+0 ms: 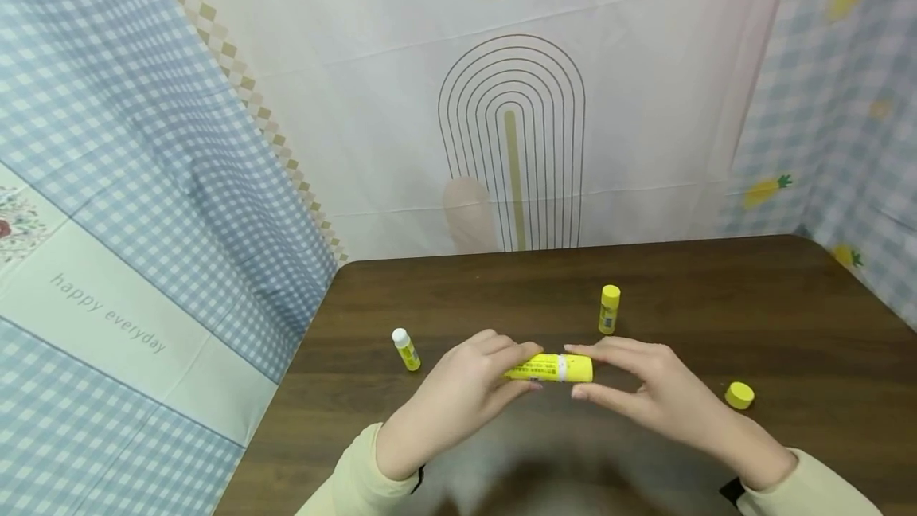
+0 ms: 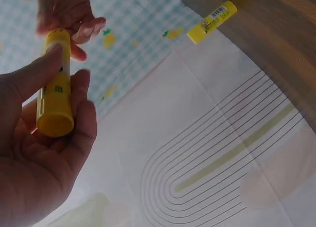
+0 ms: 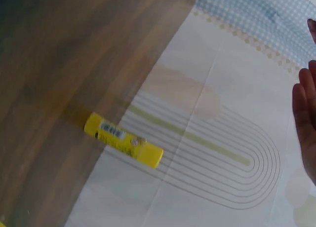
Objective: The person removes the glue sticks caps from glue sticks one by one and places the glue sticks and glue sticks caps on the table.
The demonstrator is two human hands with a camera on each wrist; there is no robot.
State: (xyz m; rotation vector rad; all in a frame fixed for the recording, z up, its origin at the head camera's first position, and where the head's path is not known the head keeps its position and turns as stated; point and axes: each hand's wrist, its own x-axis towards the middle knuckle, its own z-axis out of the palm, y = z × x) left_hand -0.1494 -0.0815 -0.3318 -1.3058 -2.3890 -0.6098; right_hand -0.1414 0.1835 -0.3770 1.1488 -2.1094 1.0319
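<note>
My left hand (image 1: 466, 381) grips a yellow glue stick (image 1: 546, 367) by its body, thumb on one side and fingers on the other. The stick lies level above the table, its yellow end toward the right with a white band beside it. My right hand (image 1: 648, 385) is around that end, thumb and fingers spread to either side, with a gap between thumb and stick. In the left wrist view the glue stick (image 2: 55, 101) points away from the left palm toward the right hand (image 2: 69, 17). Only some fingers (image 3: 307, 103) show at the edge of the right wrist view.
A glue stick with a white top (image 1: 406, 349) stands on the dark wooden table (image 1: 716, 285), left of my hands. Behind them stands a capped yellow glue stick (image 1: 609, 310). A loose yellow cap (image 1: 739, 396) sits near my right wrist. Patterned cloth (image 1: 387, 142) hangs behind the table.
</note>
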